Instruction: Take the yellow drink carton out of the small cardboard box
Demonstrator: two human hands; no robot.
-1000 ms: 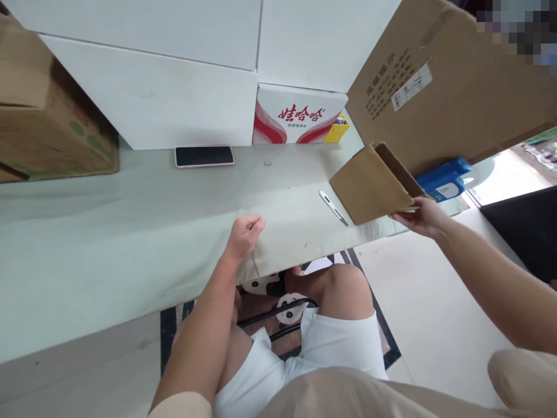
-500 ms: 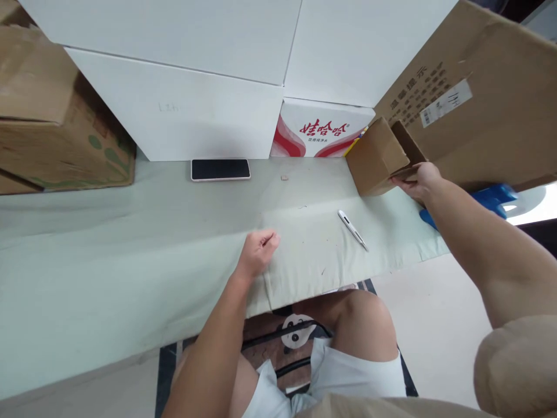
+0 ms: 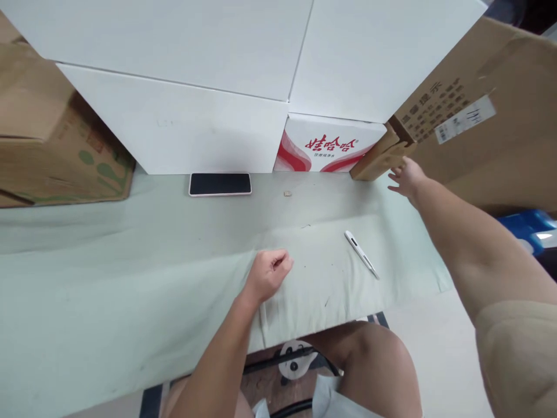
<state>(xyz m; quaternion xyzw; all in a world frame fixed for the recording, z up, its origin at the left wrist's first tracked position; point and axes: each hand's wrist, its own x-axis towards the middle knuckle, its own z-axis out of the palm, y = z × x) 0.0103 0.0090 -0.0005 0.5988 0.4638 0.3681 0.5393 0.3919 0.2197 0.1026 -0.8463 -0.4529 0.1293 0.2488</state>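
My left hand [image 3: 268, 274] rests as a loose fist on the pale green cloth near the front edge, and nothing shows in it. At the right, my right hand [image 3: 408, 177] reaches out with spread fingers. Just beyond its fingertips stands a small open cardboard box [image 3: 376, 161], between the red-and-white carton [image 3: 327, 145] and the large cardboard sheet or box side [image 3: 491, 145]. Between my hands lies a slim white pen-like tool [image 3: 361, 254] with a dark slot and a pointed tip.
A phone [image 3: 220, 184] lies dark side up against the white panels [image 3: 174, 122]. A tiny pale scrap [image 3: 287, 193] is on the cloth [image 3: 130, 267]. At the left sits a big cardboard box [image 3: 65, 139]; a blue object [image 3: 528, 229] is at the right edge.
My right hand has let go of the small cardboard box, which now stands farther back beside the carton. My left fist stays on the cloth. The view has tilted slightly.
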